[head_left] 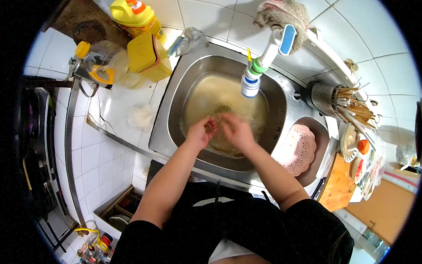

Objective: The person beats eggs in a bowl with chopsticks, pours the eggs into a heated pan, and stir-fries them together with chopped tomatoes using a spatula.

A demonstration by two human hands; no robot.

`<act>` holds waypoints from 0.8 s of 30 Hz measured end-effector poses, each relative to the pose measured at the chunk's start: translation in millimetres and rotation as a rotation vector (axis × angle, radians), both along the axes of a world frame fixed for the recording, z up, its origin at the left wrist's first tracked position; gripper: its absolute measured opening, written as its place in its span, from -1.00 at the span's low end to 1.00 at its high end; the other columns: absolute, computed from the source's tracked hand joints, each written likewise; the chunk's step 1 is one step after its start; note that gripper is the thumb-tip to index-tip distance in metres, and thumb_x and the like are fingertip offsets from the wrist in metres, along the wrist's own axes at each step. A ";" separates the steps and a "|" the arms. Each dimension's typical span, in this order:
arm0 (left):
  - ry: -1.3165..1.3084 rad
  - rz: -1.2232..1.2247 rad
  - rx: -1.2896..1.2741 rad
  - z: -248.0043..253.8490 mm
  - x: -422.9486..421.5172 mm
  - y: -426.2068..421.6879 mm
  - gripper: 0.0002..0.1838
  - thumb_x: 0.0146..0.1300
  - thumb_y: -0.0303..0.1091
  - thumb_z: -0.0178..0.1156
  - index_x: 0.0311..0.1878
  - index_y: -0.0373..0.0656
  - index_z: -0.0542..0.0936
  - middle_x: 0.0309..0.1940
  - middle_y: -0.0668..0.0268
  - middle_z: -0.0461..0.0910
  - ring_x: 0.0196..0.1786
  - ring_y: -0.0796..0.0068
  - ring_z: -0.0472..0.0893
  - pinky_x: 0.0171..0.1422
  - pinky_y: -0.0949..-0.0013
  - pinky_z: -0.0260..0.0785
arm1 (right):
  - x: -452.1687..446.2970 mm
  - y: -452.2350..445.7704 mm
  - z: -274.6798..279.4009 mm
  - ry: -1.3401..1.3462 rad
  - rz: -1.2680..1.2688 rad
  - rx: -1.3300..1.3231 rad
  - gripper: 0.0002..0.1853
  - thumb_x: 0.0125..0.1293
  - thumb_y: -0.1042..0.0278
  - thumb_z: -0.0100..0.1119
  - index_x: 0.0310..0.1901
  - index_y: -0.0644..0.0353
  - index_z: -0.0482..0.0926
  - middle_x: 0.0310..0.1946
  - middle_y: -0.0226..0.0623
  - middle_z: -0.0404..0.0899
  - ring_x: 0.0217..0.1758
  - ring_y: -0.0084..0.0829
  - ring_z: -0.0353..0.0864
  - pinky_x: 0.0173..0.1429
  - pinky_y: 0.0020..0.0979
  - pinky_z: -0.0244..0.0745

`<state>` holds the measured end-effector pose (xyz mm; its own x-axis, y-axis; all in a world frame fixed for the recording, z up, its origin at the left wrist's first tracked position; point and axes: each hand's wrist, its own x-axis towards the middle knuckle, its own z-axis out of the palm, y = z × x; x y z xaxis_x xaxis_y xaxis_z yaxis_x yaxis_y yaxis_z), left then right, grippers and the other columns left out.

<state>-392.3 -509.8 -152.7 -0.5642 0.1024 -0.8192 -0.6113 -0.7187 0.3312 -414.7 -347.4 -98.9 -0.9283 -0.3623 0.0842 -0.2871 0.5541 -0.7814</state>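
Note:
Both hands are over the large steel sink basin (176, 88), which holds cloudy, yellowish-brown water (211, 90). My left hand (200, 133) is palm up with its fingers curled inward, and what lies in them is too small to make out. Close beside it, my right hand (238, 133) is smeared by motion, so its fingers are unclear. A darker patch shows in the water just beyond the fingertips. Above the basin's far right side hangs a white faucet (267, 55) with a green ring and a blue-and-white nozzle (250, 86).
A pink lace-edged basket (300, 152) sits in the small right basin. Left of the sink stand a yellow box (147, 55), a clear jug (107, 61) and a yellow bottle (137, 17). A metal utensil holder (324, 97) with chopsticks and a wooden board (336, 185) are at right.

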 end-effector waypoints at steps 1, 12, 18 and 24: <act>-0.040 0.015 0.042 8.8 -0.1 -3.7 -0.81 0.33 -0.27 0.03 -0.27 -0.19 0.50 -0.39 0.27 0.53 -0.37 0.42 0.53 -0.29 0.45 0.46 | -9.2 13.2 -16.8 -0.108 -0.097 0.084 -0.71 0.11 0.42 0.20 -0.09 0.22 0.55 -0.14 -0.07 0.56 -0.16 -0.05 0.58 -0.05 -0.20 0.50; 0.091 -0.045 -0.016 22.9 8.0 -31.9 -0.82 0.33 -0.27 0.04 -0.28 -0.18 0.49 -0.40 0.29 0.53 -0.36 0.44 0.54 -0.28 0.40 0.44 | 0.7 54.9 -146.4 -0.614 0.826 1.006 -0.68 0.16 0.19 0.05 -0.20 0.22 0.64 -0.17 -0.08 0.61 -0.10 -0.10 0.58 -0.03 -0.15 0.45; 0.128 -0.132 -0.087 21.2 8.5 -32.6 -0.84 0.32 -0.28 0.05 -0.25 -0.16 0.50 -0.41 0.31 0.53 -0.37 0.45 0.54 -0.30 0.40 0.43 | 19.5 33.0 -118.9 -0.585 1.139 1.107 -0.68 0.03 0.20 0.14 -0.20 0.17 0.64 -0.30 -0.09 0.63 -0.24 -0.11 0.59 -0.13 -0.19 0.45; 0.010 -0.120 -0.050 26.2 11.6 -18.1 -0.86 0.32 -0.28 0.04 -0.18 -0.11 0.50 -0.42 0.35 0.53 -0.37 0.47 0.54 -0.31 0.41 0.42 | 17.0 -11.0 -31.4 -0.740 0.124 -0.218 -0.80 0.28 0.41 0.05 -0.10 0.24 0.55 -0.39 -0.31 0.59 -0.31 -0.45 0.57 -0.20 -0.45 0.47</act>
